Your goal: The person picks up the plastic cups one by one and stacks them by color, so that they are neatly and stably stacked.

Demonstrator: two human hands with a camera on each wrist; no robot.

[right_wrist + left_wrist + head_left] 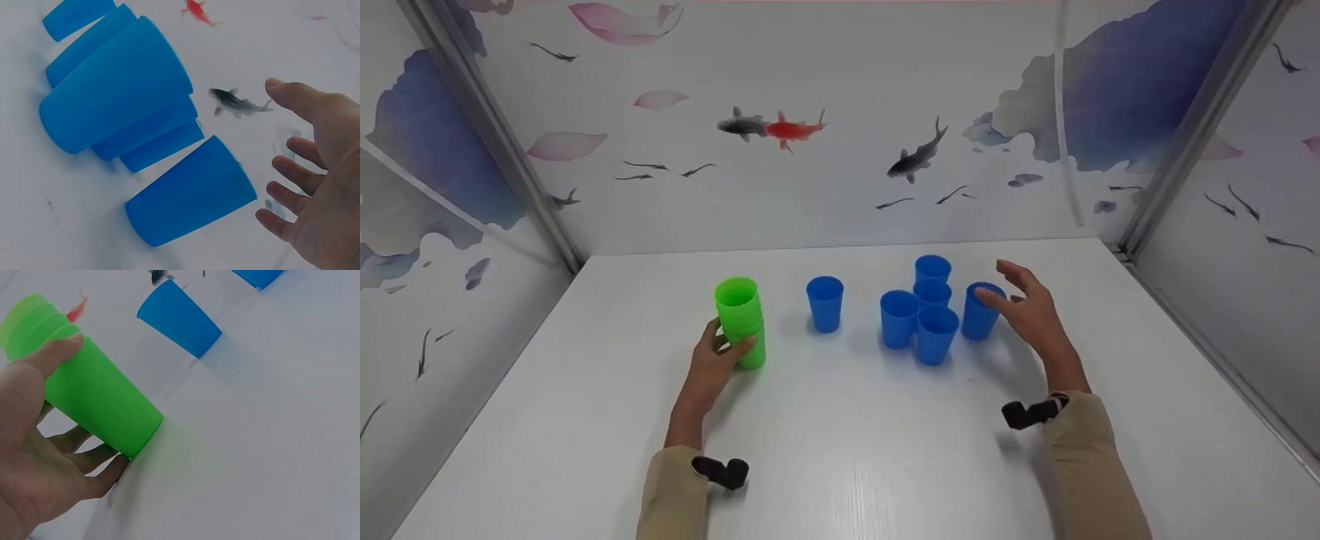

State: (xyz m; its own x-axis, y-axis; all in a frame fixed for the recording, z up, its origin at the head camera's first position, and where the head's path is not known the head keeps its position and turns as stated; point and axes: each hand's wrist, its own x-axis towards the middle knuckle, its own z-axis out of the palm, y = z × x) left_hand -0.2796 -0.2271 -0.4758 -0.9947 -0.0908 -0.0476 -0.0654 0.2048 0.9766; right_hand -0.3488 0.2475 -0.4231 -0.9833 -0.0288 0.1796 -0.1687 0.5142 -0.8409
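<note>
A stack of nested green cups (pixel 739 296) stands upright at the left of the table, its lower cup (pixel 107 399) large in the left wrist view. Thumb and fingers of my left hand (pixel 712 367) hold the stack from its left side. On the right, a single blue cup (pixel 979 319) stands upright, also seen as the nearest blue cup (pixel 188 197) to the hand in the right wrist view. Beside its rim, my right hand (pixel 1031 311) hovers with fingers spread and nothing held; the right wrist view shows a gap between fingers and cup.
Several blue cups (pixel 936 337) stand close together left of the right-hand cup. Another blue cup (pixel 826 304) stands alone between that cluster and the green stack. The white table (pixel 847 450) is bounded by a printed back panel (pixel 840 202) and side panels.
</note>
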